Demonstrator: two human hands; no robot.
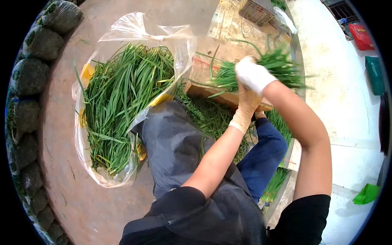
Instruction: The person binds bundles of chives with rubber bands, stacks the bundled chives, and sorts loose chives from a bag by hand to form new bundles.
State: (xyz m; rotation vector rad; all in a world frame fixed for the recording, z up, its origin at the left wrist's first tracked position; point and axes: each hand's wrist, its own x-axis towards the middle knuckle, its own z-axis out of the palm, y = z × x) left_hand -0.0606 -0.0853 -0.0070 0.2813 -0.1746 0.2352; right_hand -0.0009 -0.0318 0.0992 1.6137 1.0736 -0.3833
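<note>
A bunch of garlic chives is up over the wooden board, its leaves blurred at the right. My right hand, in a white glove, is closed round its middle. Below and partly behind it, my left hand in a beige glove is also closed on the bunch; its fingertips are mostly hidden. The wooden board lies under the hands. To the left, a clear plastic bag stands open, full of loose garlic chives.
Leaf scraps lie below the board, by my legs. More chives are on the floor at the right. Dark wrapped bundles line the left edge. A box stands at the top, and a green bag lies far right.
</note>
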